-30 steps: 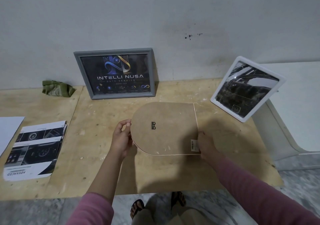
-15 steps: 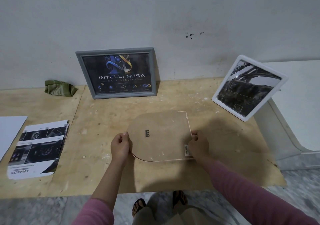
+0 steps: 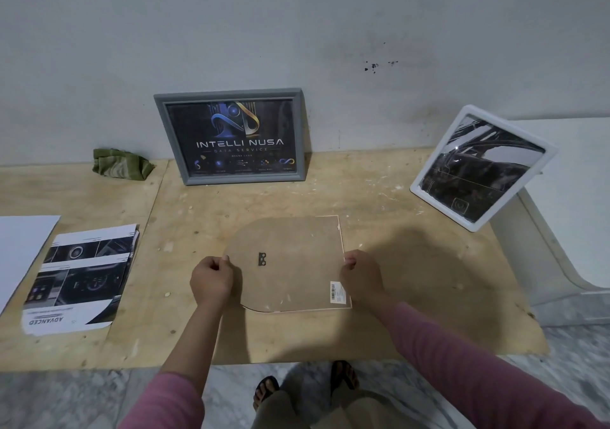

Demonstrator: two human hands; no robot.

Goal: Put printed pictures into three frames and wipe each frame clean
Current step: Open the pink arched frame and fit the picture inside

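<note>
An arched frame [image 3: 290, 263] lies face down on the wooden table [image 3: 412, 263], its brown backing board up, with a small metal hanger and a barcode sticker showing. My left hand [image 3: 211, 280] grips its rounded left edge. My right hand [image 3: 361, 275] grips its straight right edge. A grey frame [image 3: 231, 136] with a dark logo picture leans on the wall behind. A white frame [image 3: 478, 168] with a dark picture leans at the right.
A green cloth [image 3: 120, 164] lies crumpled by the wall at the left. Printed pictures [image 3: 81, 277] are stacked at the left, beside a white sheet [image 3: 19, 250]. A white cabinet [image 3: 567, 214] stands at the right. My feet show below the table's front edge.
The arched frame has come down from a tilted position and towards me, and now lies flat on the table. Both hands moved with it, still gripping its edges.
</note>
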